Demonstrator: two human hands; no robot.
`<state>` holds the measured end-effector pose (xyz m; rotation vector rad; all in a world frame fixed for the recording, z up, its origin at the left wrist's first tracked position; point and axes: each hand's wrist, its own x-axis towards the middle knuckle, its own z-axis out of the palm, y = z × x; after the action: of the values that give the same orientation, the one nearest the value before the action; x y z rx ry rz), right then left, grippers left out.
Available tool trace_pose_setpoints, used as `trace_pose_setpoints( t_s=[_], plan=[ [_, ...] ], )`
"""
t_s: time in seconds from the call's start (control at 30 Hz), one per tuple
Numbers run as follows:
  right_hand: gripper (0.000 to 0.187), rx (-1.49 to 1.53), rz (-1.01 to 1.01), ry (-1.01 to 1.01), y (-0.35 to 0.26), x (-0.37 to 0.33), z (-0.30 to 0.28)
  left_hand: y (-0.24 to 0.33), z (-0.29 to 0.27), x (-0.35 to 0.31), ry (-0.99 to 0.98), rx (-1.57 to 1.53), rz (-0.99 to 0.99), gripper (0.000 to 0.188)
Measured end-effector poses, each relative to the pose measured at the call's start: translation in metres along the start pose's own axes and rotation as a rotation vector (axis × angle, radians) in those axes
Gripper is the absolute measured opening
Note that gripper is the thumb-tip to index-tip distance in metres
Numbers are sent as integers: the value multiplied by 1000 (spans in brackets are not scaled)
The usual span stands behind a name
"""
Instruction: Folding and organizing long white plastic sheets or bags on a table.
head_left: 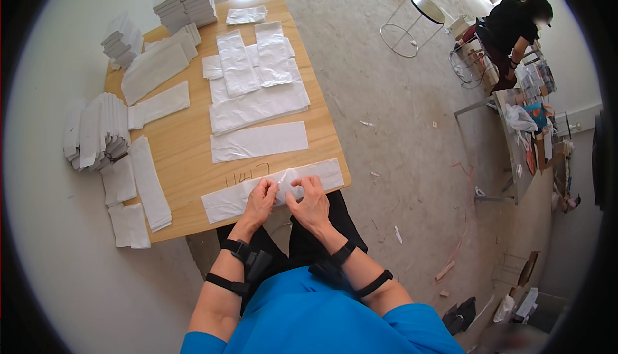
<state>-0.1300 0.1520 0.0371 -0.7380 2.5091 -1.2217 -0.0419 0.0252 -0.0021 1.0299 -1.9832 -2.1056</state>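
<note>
Light-brown wooden table [328, 141]; long, flat white strip of thin sheet material [222, 206] lies along its near edge, both hands over its middle. Crumpled, translucent whitish film [288, 177] sits between the hands. Left hand [260, 202]: fingers bunched together at the film's left side; cannot tell whether they clamp it. Right hand [310, 208]: fingers curled, thumb and forefinger apart, at the film's right side. Just beyond, a second flat white strip [261, 142]; farther, overlapping glossy white packets [237, 64]. Fanned pile of white folded pieces [96, 132] at the table's left edge.
</note>
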Motion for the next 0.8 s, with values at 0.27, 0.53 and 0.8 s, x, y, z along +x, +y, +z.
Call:
trace_pose_setpoints(
  t_s=[0.27, 0.53, 0.8],
  plan=[
    [14, -197, 151, 78, 14, 10, 8, -3, 3, 1, 39, 123, 2, 25],
    [33, 12, 126, 31, 3, 10, 1, -5, 2, 3, 20, 49, -5, 27],
    [31, 343, 286, -155, 16, 10, 0, -6, 2, 5, 16, 87, 4, 26]
  ],
)
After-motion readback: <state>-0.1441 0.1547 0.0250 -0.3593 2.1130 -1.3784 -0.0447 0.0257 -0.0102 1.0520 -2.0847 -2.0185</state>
